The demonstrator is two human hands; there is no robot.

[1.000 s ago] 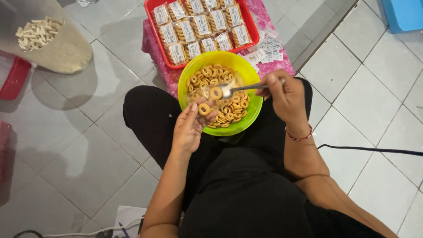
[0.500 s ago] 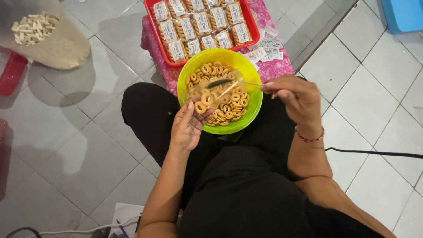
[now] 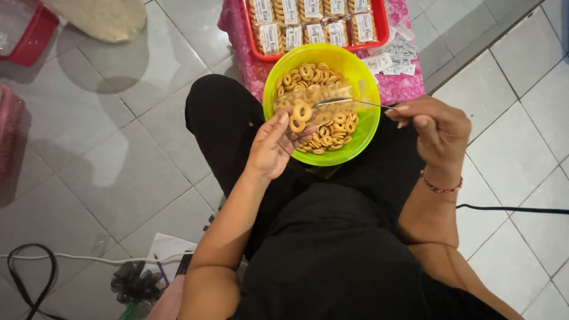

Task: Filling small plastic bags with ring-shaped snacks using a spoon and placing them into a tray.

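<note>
Grey tiled floor (image 3: 106,142); upper centre, green bowl (image 3: 367,118) of ring biscuits (image 3: 314,77). Left hand (image 3: 274,148) grips a clear bag (image 3: 308,104), right hand (image 3: 435,133) a spoon (image 3: 349,102).

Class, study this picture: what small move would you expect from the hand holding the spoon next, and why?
Probably the right hand tips the spoon so its load drops into the clear bag. The left hand holds that bag open over the green bowl of ring biscuits, and the spoon's tip already sits at the bag's mouth.
</note>
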